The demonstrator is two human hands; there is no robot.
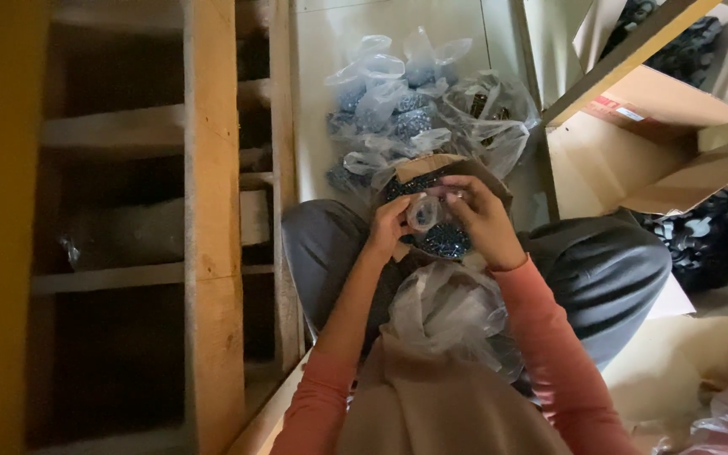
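A wooden shelving frame (212, 227) fills the left side of the view, its compartments dark. Beside it a seated person works over their lap: the left hand (389, 226) is curled narrow, fingertips pinching the edge of a small clear plastic bag (424, 212), while the right hand (482, 217), fingers bent close, grips the same bag from the other side. Directly beneath the hands sits a small brown cardboard box (419, 168) holding glittering dark blue pieces (446, 242). A crumpled wad of clear plastic bags (448, 307) lies in the lap, nearer the camera. Beyond the box, on the pale floor (322, 50), rests a heap of filled clear bags (419, 105) of similar dark blue pieces. To the right, open cardboard cartons (659, 143) hold dark items, one bearing a small red-and-white label.
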